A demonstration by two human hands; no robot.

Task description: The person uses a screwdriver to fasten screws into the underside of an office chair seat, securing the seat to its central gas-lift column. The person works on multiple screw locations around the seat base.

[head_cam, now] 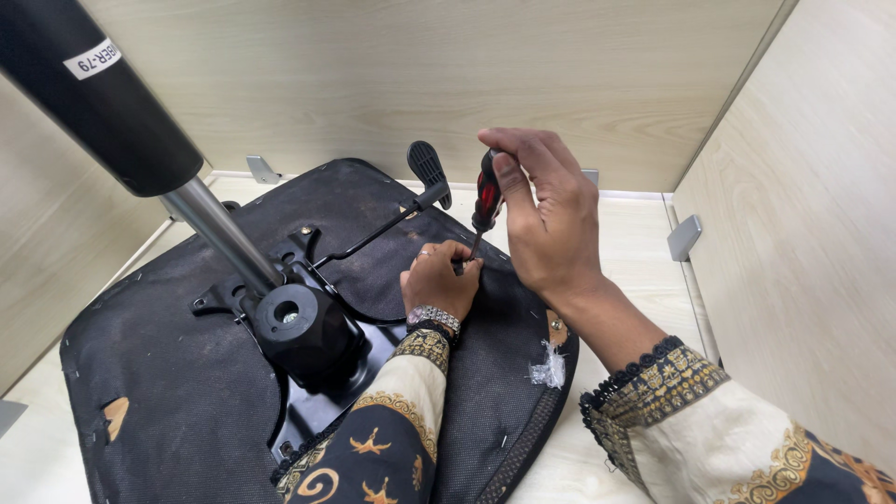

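Hands work over a pale wood-grain surface boxed in by matching panels at the back and on the right, with small grey brackets fixing the walls to it. Most of that surface is taken by an upturned chair seat, its black fabric underside facing up and stretching from the left edge to near the middle. A black metal mechanism plate is mounted at the seat's centre, carrying a chrome gas column under a thick black sleeve that rises to the upper left corner. A black lever with a paddle end reaches toward the back wall.

Right hand is closed around a red-and-black screwdriver, held upright with its tip down on the seat near its right rim. Left hand sits just below it, fingers pinched at the tip. A scrap of clear plastic lies by the seat's right edge. Bare surface shows between the seat and the right wall.
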